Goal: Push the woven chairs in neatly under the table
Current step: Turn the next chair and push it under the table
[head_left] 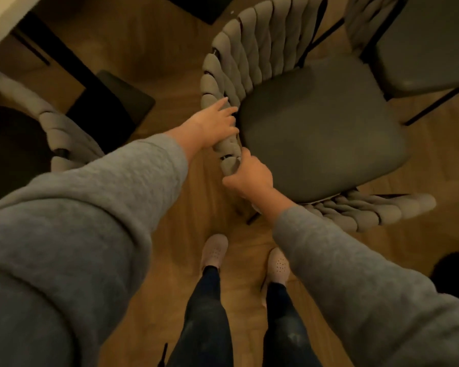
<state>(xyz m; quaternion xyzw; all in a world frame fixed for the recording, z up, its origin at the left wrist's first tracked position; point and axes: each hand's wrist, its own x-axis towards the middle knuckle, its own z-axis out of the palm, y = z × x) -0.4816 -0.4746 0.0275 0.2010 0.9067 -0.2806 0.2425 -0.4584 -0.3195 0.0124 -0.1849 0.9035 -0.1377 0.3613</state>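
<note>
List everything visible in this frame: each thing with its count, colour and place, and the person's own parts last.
woven chairs: three at least partly in view, grey-beige woven backs, dark grey seats; one at centre held by its back, one at the left edge, one at top right
table: one, pale top, corner only at top left
floor: brown wood, all around
dark flat shapes: black, upper left and top centre; cannot tell what they are
shoes: two, pale pink, bottom centre
sleeves: two, grey
left hand: on the woven back
right hand: gripping the woven back lower down
</note>
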